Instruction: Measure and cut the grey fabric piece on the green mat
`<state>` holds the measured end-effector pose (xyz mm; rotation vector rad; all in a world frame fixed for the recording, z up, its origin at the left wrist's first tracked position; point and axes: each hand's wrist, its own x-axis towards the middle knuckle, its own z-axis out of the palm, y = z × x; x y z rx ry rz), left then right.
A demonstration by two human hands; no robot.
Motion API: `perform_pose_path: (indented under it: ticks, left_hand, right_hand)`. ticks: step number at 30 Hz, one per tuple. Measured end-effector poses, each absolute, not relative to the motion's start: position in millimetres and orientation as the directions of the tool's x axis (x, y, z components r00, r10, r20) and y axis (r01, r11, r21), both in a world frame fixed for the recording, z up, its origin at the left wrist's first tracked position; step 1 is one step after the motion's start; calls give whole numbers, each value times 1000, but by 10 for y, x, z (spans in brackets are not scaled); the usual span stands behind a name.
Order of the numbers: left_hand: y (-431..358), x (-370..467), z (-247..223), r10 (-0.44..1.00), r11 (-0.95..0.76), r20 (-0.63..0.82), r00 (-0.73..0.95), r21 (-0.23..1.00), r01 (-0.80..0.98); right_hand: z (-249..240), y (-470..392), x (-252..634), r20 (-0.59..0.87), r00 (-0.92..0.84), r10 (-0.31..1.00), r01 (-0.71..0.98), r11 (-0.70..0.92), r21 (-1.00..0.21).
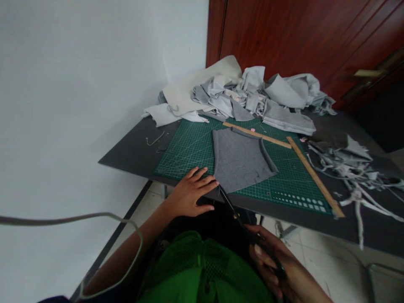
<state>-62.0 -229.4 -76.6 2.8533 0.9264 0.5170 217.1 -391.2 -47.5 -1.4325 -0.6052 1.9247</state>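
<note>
A piece of grey fabric (241, 158) lies on the green cutting mat (189, 147), its side edges curled up. My left hand (192, 193) rests at the front edge of the mat with fingers spread, the fingertips touching the fabric's near left corner. In my right hand (274, 256) is a pair of black scissors (232, 205), the fingers wrapped round the handles. The blades point up and left, with their tips at that same corner of the fabric. Whether the blades are apart is hard to make out.
Two wooden rulers, one across the back (268, 138) and one along the right (315, 176), lie on the mat. A heap of grey and white fabric scraps (221, 92) covers the table's back. Tangled offcuts (350, 164) lie right. A cable (104, 215) hangs over my left forearm.
</note>
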Motion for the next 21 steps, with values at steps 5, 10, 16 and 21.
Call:
perform_pose_path:
  ticks: [5,10,16,21]
  left_hand:
    - [-2288,-639,-787,565,-824,293,771,173,539]
    - [-2284,-657,-783,546,-837,295,784,159,524]
    - [-2281,-670,-787,532,-846,291,795,153,510]
    - [-2275,-671,-790,529,-848,285,799,151,507]
  right_hand:
    - [-497,-3929,2175,-662,-212,719,-216,-695,-686]
    - [-493,-3941,2181,-669,-207,714,-236,-700,-674]
    - [-410,-3920,2136,-665,-199,719,-257,-694,-673]
    - [-386,-3914,2092,-655,-171,736,-229,-676,-700]
